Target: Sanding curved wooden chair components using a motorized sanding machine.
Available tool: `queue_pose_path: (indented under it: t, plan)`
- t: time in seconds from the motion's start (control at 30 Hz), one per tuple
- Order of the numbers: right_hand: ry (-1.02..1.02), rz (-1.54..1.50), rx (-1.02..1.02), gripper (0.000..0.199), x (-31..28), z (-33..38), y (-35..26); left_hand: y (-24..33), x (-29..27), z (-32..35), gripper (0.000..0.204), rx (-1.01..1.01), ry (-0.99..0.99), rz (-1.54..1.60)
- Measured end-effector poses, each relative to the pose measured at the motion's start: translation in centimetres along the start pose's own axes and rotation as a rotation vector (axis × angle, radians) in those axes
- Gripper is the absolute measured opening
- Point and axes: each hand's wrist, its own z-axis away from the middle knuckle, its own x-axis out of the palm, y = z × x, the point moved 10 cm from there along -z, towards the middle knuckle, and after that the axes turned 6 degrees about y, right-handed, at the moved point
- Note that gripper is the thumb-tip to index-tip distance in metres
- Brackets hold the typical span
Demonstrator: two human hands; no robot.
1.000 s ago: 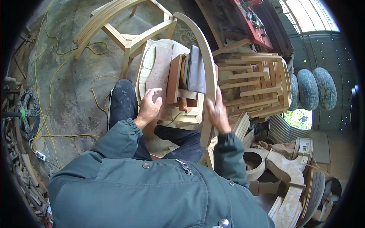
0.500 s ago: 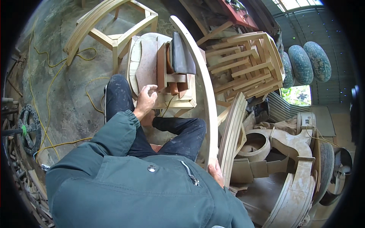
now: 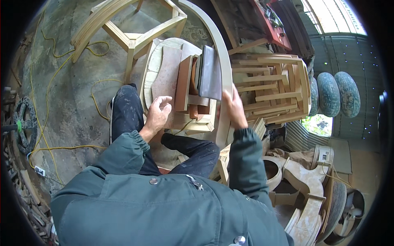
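A long curved wooden strip [image 3: 222, 51] stands on edge along the right side of an upright tool with a dark grey belt [image 3: 210, 74], which looks like a belt sander. My right hand [image 3: 234, 108] grips the strip from its right side, near the belt's front end. The tool is fixed between brown wooden blocks [image 3: 183, 84] on a low pale wooden stand [image 3: 167, 71]. My left hand [image 3: 157, 117] hovers at the stand's near left edge, fingers loosely curled and apart, with nothing in it. Blur hides the strip's near end.
A curved wooden frame [image 3: 135, 39] stands beyond the stand. Stacked slatted frames [image 3: 275, 88] lie to the right, with a dusty cast machine [image 3: 305, 186] nearer me. Yellow cord [image 3: 49, 88] snakes over the concrete floor at left, beside a spoked wheel [image 3: 25, 125].
My right hand has moved forward from the strip's near end to a place beside the belt. The strip has shifted forward, closer along the belt. My left hand stays empty.
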Motion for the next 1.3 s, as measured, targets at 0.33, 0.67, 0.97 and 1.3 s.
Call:
queue_pose_path:
  t: [0.33,0.67,0.97,1.3]
  plan:
    - [0.197,1.024,-0.281,0.08,-0.1,-2.7,-3.9,-1.1,0.5,0.0,0.03,-0.003,-0.035,-0.027]
    - [0.255,0.872,-0.131,0.087,-6.5,28.1,3.8,-2.5,0.4,1.4,0.031,-0.02,-0.08,-0.091]
    - [0.432,0.946,-0.14,0.086,-8.8,39.8,5.8,-3.7,-1.0,1.1,0.032,-0.158,-0.044,0.024]
    - [0.252,1.02,-0.295,0.078,-4.8,11.5,0.7,-2.2,-1.6,0.5,0.03,-0.216,-0.003,0.176]
